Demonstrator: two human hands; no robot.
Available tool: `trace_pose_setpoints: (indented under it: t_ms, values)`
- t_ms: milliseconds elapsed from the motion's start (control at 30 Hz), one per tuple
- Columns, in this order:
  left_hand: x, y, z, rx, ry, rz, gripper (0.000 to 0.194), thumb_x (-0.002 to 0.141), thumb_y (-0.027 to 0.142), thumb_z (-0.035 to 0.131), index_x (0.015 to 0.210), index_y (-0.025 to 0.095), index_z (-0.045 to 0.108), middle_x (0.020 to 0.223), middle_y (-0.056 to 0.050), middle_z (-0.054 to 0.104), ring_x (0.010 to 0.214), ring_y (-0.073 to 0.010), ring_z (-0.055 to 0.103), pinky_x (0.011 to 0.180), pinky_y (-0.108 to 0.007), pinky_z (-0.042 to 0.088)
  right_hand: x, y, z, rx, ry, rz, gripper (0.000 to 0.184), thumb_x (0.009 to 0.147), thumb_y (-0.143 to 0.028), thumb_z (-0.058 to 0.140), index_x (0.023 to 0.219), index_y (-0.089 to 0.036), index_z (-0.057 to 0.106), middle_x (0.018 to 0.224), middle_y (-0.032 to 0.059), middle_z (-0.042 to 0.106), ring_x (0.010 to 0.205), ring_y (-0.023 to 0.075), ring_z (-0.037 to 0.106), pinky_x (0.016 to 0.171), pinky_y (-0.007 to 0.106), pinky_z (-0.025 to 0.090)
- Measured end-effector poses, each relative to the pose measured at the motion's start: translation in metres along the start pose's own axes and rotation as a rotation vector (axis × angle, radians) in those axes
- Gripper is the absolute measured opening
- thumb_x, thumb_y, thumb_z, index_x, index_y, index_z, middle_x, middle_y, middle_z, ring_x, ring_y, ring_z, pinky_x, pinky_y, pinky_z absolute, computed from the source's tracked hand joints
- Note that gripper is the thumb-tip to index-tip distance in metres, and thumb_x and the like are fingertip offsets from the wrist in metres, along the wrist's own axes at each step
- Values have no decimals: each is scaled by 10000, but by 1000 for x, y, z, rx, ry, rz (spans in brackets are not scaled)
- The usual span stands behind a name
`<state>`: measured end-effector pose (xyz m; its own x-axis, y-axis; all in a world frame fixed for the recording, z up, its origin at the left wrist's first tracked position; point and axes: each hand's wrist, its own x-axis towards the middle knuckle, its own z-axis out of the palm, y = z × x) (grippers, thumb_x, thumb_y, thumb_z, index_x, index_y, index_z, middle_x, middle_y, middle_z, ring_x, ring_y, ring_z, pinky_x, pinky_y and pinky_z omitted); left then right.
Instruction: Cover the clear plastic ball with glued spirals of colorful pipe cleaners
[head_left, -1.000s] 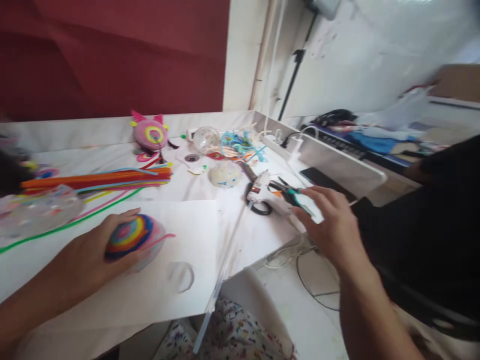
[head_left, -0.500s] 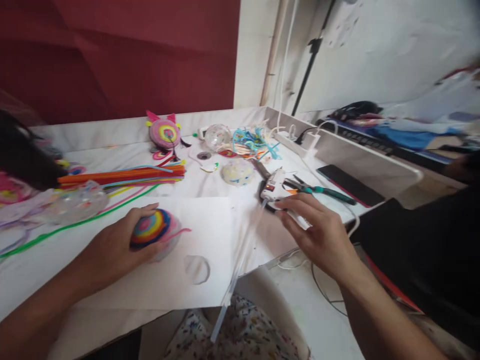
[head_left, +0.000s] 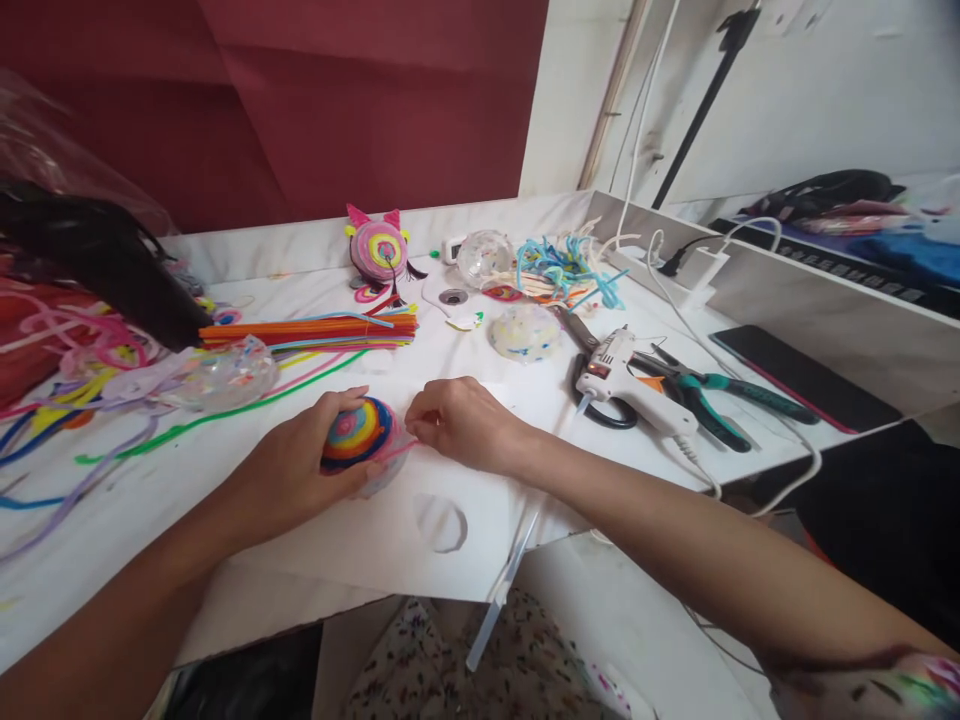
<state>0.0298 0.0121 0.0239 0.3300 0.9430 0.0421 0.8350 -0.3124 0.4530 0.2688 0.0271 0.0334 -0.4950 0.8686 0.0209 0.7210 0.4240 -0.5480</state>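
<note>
My left hand is wrapped round a clear ball whose side is covered in rings of fuzzy pipe cleaner, pink at the centre, then orange, yellow and dark blue. A loose pink pipe cleaner sticks out from the ball's right side. At that loose end, the fingers of my right hand are pinched together. A white paper sheet with a round hole lies beneath both hands. To the right, a white glue gun lies on the table with a long clear glue stick trailing from its back.
Pliers and a phone lie at the right. A pink eared ornament, a speckled clear dome and blue pipe cleaner scraps stand further back. Bundled orange pipe cleaners lie at the left.
My right hand has moved left from beside the glue gun to the pink pipe cleaner's end. My left hand still holds the ball. The camera view has shifted.
</note>
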Motion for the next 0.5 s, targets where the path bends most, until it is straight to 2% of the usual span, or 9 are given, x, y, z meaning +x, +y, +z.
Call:
trace_pose_setpoints:
  t_ms: [233,500]
  values:
    - [-2,-8,4,-15,23,39,586,886,727,666,1328,356,565,1484,-84,723,1262,-373,744,1038,-478,626,13,-7,-6,-32,-76,38,221,923,-56,692,984,-153,882,911,76,848,773,171,686,717,271,457]
    - [-3,-7,2,-15,22,37,573,888,695,675,1332,345,584,1481,-80,730,1208,-378,751,977,-475,630,22,-9,-13,-159,-104,-57,200,919,-58,684,905,-151,860,912,82,834,799,187,665,750,289,449]
